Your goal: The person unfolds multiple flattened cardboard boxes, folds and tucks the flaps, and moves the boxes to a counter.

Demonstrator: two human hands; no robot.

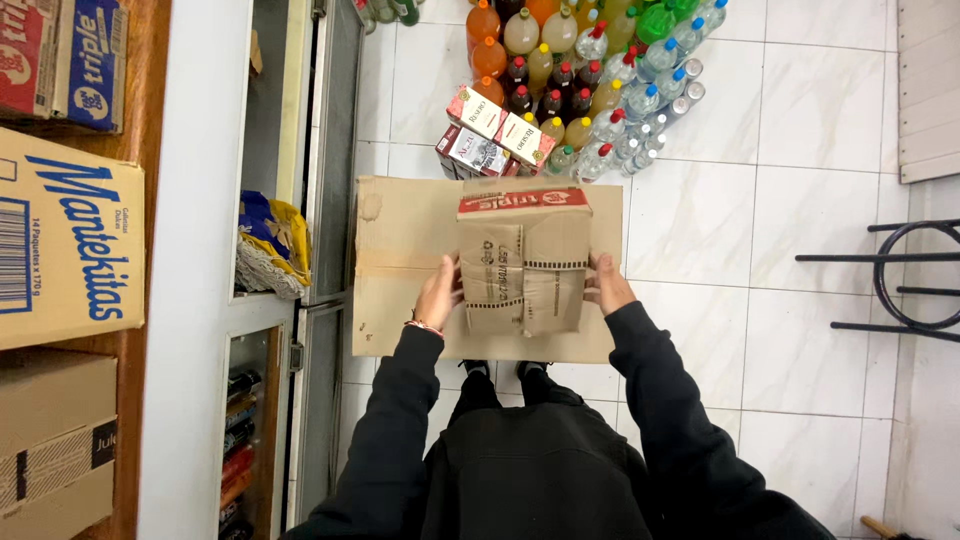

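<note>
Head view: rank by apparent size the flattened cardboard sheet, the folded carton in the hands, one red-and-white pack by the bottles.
1. flattened cardboard sheet
2. folded carton, though it is nearer the camera
3. red-and-white pack, farther off on the floor

Both hands are pinned against the sides of the small carton [523, 262], with the flattened cardboard sheet [400, 250] spreading wide beneath them. Beyond the fingertips, the cluster of bottles [590, 70] and small boxes [495, 130] blocks the way. Left of the left hand [437, 296] the cabinet [300, 200] crowds close. Right of the right hand [607, 285], bare tile floor [760, 230] lies open until the black metal frame [905, 280].
</note>
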